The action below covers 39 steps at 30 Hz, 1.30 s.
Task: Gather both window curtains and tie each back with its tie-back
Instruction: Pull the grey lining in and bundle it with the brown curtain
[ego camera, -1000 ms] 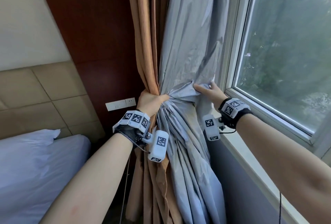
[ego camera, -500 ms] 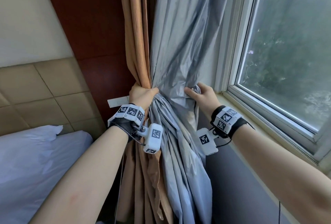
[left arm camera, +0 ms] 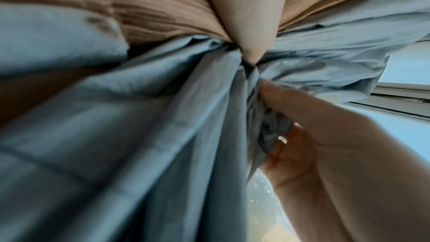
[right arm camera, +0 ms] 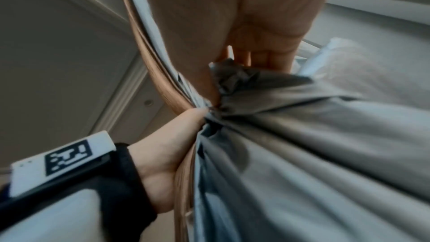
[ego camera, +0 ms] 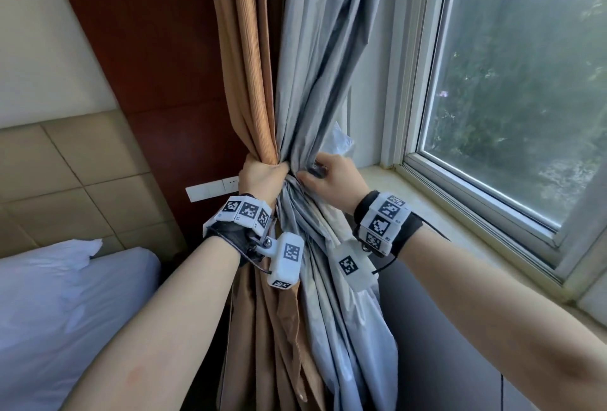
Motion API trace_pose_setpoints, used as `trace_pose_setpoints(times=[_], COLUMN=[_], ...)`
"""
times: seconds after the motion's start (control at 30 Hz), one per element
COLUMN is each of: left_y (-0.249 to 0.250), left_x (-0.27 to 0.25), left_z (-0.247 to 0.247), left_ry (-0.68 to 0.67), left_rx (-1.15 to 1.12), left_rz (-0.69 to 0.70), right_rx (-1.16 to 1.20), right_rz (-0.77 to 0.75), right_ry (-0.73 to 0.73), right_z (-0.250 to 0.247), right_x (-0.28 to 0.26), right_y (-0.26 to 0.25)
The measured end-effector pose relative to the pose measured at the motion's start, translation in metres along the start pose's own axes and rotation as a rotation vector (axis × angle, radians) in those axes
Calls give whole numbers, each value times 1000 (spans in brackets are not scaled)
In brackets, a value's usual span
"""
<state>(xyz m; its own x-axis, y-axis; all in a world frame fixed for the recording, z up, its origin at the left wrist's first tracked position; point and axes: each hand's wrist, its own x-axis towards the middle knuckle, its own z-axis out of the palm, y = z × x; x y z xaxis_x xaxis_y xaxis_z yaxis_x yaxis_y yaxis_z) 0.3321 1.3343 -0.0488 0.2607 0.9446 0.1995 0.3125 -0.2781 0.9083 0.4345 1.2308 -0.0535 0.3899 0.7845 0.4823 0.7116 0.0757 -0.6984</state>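
A tan ribbed curtain [ego camera: 249,59] with a silver-grey lining [ego camera: 322,49] hangs left of the window, bunched to a narrow waist. My left hand [ego camera: 262,177] grips the bundle at that waist from the left, fingers wrapped round the fabric. My right hand [ego camera: 331,177] clutches a wad of the grey lining [right arm camera: 232,78] from the right, thumb close to the left hand. In the left wrist view the grey folds [left arm camera: 163,117] fan out below the grip, and the right hand [left arm camera: 302,144] holds crumpled cloth. No tie-back shows in any view.
The window [ego camera: 525,82] and its pale sill [ego camera: 460,226] lie at the right. A dark wood wall panel [ego camera: 147,49] with a white switch plate [ego camera: 210,189] stands behind the curtain. A bed with white linen [ego camera: 65,312] fills the lower left.
My right hand has drawn the grey lining leftward from near the window frame until it meets the left hand. The curtain is now gathered into a tight bundle, baring more sill.
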Motion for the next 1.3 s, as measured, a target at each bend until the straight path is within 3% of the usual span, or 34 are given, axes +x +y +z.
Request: trace_pose_setpoints(times=[0.23, 0.6, 0.7, 0.77, 0.87, 0.93, 1.0, 1.13, 1.2, 1.3], left_y=[4, 10, 8, 7, 8, 8, 7, 1, 0, -2], left_x=[-15, -8, -8, -10, -13, -14, -13, -7, -6, -3], left_z=[9, 9, 7, 6, 3, 1, -2, -6, -7, -7], left_ry=[-252, -11, -28, -32, -44, -65, -73, -88, -84, -67], left_rx=[-142, 18, 25, 24, 14, 6, -11, -22, -19, 9], left_rz=[28, -24, -7, -1, 0, 1, -3, -7, -5, 11], right_rx=[-120, 207, 326, 249, 102, 307, 550, 691, 596, 223], right_rz=[81, 185, 204, 261, 438, 525, 512, 444, 444, 484], right_ry=[42, -123, -9, 138, 167, 169, 111, -137, -150, -137], right_z=[4, -2, -10, -13, -17, -21, -21, -7, 4, 14], right_x=[4, -16, -4, 5, 19, 25, 25, 15, 10, 7], right_y=[-1, 6, 26, 46, 66, 72, 71, 72, 78, 88])
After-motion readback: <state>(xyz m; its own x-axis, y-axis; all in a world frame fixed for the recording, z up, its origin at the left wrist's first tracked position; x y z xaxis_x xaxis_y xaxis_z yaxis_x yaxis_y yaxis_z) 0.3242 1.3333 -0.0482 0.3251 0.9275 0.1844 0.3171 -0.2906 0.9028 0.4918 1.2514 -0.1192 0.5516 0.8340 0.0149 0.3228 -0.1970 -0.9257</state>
